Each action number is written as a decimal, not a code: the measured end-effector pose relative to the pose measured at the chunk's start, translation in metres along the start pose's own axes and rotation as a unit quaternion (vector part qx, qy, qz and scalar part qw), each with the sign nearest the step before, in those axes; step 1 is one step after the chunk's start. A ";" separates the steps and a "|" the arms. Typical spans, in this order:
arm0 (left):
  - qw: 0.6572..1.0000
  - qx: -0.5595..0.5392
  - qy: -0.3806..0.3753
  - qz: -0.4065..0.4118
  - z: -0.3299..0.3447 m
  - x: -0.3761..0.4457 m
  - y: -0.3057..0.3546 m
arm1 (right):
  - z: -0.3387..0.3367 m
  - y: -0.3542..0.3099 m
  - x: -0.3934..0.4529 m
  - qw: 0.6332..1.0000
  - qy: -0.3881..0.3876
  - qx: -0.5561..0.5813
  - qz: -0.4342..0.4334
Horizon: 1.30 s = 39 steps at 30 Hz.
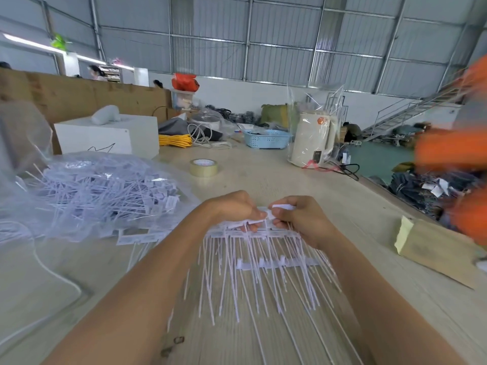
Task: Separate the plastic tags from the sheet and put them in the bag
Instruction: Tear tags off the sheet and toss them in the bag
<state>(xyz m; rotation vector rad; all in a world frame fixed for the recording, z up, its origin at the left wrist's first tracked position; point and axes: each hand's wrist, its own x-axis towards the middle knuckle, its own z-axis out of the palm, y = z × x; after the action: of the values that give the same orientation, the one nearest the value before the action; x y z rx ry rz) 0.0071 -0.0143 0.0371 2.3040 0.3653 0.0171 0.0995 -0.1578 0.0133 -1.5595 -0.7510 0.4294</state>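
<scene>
Work surface: a long pale wooden table [263, 169], with the operator seated close so that both forearms reach over it.

Clear plastic bag [87, 191] lies on the table to the operator's left, mouth toward the hands and already heaped with loose white tags — a placement that looks chosen for a short sideways drop. A few detached tags [131, 238] lie just outside its opening.

Sheet of plastic tags [263, 262] rests on the table directly under the hands, its long tails fanned toward the operator and its head row farthest away, which puts the break-off end within finger reach.

Left hand [234, 209] is curled over the head row, gripping it — judged to be steadying the sheet. Right hand [297, 217] pinches a single tag head [282, 206] between thumb and fingers, lifted at the sheet's far edge, apparently to twist it free.

Bystanding items, none involved: a wrapped white kettle [313, 140], a blue basket [266, 139], a roll of packing tape [203, 167]. A blurred orange-sleeved person [458, 151] stands at the right edge.
</scene>
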 end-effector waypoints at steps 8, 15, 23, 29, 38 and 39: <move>0.996 -0.072 -0.004 -0.053 0.009 0.006 0.001 | -0.001 0.000 -0.007 0.991 -0.027 -0.127 -0.032; 0.985 -0.126 -0.017 -0.116 0.007 0.010 0.001 | 0.005 0.006 -0.004 0.983 0.009 -0.164 -0.086; 0.988 -0.121 -0.024 -0.094 -0.004 0.004 -0.002 | -0.018 0.004 -0.001 0.990 0.113 -0.042 -0.070; 0.993 -0.068 -0.065 -0.068 0.005 0.002 0.002 | -0.056 -0.003 0.001 0.975 0.065 0.203 0.068; 0.988 0.118 -0.097 -0.006 0.007 -0.005 0.012 | 0.019 0.007 -0.011 0.996 -0.021 -0.073 0.054; 0.991 0.100 -0.089 -0.004 0.005 -0.005 0.010 | 0.018 0.007 -0.011 0.996 -0.009 -0.078 0.047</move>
<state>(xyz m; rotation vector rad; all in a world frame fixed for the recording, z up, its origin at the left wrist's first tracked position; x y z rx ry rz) 0.0056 -0.0257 0.0409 2.4782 0.2945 -0.2368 0.0815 -0.1520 0.0020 -1.7445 -0.7408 0.4635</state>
